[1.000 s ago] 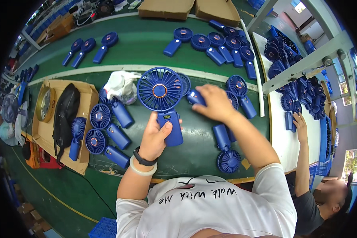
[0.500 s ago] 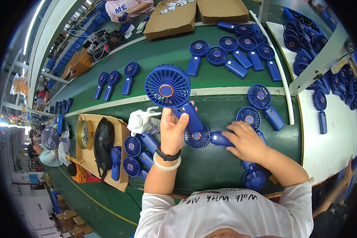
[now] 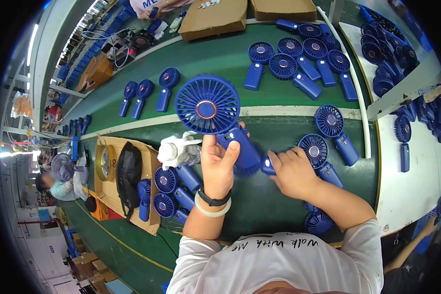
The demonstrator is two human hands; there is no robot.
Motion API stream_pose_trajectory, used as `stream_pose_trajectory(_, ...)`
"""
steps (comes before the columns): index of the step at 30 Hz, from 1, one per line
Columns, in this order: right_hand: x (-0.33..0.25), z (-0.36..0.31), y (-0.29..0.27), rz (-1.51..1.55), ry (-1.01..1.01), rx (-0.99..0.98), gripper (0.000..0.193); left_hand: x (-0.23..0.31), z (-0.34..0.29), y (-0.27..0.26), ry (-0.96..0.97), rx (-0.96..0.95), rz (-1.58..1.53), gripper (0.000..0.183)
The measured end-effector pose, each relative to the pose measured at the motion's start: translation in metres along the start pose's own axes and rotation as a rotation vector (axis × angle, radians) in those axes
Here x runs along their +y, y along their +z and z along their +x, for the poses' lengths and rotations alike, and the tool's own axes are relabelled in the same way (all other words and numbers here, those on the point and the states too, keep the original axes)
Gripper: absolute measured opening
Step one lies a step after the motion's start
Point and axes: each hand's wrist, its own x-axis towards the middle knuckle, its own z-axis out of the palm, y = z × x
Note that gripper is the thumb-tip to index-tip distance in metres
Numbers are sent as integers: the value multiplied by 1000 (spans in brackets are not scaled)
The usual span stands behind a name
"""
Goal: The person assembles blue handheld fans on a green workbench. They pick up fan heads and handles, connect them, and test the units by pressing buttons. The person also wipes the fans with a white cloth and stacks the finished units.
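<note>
My left hand (image 3: 219,159) is closed round the handle of a blue handheld fan (image 3: 207,105), raised over the green bench with its round grille upright. Just right of it, my right hand (image 3: 295,171) is closed on the handle of a second blue fan (image 3: 266,165). That fan's head is mostly hidden behind the raised fan's handle and looks blurred. Beside my right hand lie two more blue fans, one (image 3: 314,150) close to the fingers and another (image 3: 330,120) farther back. Nearer my body, a fan (image 3: 319,222) is partly covered by my right forearm.
Left of my left hand are a white cloth-like bundle (image 3: 174,151), several fans and a cardboard tray (image 3: 154,195) holding a black pouch (image 3: 129,171). Many fans lie across the green belt (image 3: 206,54). A white tube (image 3: 361,117) and metal post (image 3: 402,98) border the right side.
My right hand has moved left and its fingers have closed on the second fan's handle. The raised fan has come slightly closer in my left hand.
</note>
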Motion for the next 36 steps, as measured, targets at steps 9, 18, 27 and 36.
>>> stream_pose_trajectory(9,69,30,-48,1758,308,204,56,-12,3,-6,-144,-60,-122,44)
stream_pose_trajectory(18,89,30,-36,2501,-169,42,58,-40,21,8,-121,-76,-124,45)
stream_pose_trajectory(27,93,26,-33,2518,-172,86,59,-57,23,30,-218,-72,-272,41)
stream_pose_trajectory(36,100,27,-30,2265,-99,358,47,-65,14,37,-313,-106,-285,46)
